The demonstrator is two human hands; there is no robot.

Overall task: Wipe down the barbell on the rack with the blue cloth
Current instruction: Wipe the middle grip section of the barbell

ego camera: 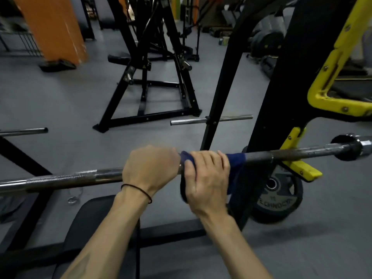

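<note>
Both hands clamped: left hand (pixel 150 168) gripping long grey steel barbell (pixel 291 153), right hand (pixel 207 179) squeezing soft blue cloth (pixel 235 158) round it. Rigid, heavy; steady near centre.

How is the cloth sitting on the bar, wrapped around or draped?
Wrapped: the right hand grips the cloth around the bar; an end hangs below.
</note>
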